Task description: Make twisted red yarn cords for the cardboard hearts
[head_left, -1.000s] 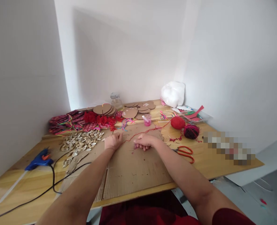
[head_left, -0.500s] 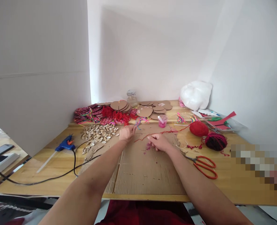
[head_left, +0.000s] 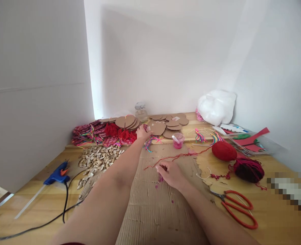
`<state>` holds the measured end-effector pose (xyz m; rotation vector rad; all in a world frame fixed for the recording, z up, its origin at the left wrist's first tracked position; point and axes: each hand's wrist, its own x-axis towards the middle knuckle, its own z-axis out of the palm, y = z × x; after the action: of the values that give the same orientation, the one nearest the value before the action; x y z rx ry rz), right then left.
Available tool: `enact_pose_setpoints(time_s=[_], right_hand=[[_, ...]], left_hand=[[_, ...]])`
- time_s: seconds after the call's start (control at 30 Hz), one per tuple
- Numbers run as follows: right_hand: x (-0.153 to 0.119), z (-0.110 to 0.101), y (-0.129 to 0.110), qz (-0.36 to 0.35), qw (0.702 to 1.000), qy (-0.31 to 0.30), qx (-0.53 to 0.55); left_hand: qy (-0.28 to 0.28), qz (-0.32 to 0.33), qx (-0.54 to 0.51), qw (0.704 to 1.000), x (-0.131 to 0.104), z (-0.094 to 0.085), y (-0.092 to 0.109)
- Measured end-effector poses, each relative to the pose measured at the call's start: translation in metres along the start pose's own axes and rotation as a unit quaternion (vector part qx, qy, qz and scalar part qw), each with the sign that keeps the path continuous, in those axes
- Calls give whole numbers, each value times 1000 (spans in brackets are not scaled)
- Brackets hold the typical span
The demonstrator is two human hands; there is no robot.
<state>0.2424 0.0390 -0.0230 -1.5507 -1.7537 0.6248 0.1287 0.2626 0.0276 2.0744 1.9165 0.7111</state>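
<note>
Head view: the hands are well apart. The left hand (head_left: 143, 132) extends to the rear of the table (head_left: 280, 224), beside the cardboard discs (head_left: 157, 128). The right hand (head_left: 172, 174), fingers curled, is over the cardboard sheet (head_left: 150, 214), just beside the red yarn strand (head_left: 188, 154), which runs to the red ball (head_left: 223, 151). Whether either hand grips anything cannot be told.

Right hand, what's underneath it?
Pink-stained cardboard shows around the right hand, with red yarn just beyond it. Whatever lies directly beneath the hand is covered.
</note>
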Motion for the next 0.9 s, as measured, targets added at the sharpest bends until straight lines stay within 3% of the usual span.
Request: enact_pose_setpoints(time_s=[0.2, 0.47, 0.77, 0.9], right_hand=[[0, 2, -2, 22, 1000, -7, -20], [-1, 3, -5, 38, 998, -5, -49], [-1, 4, -4, 28, 998, -5, -52], [-2, 3, -5, 27, 998, -8, -51]], left_hand=[[-2, -42, 23, 999, 18, 15, 10], [-36, -88, 21, 995, 33, 13, 1], [-35, -76, -7, 996, 32, 14, 1], [-27, -22, -35, 999, 37, 13, 8]])
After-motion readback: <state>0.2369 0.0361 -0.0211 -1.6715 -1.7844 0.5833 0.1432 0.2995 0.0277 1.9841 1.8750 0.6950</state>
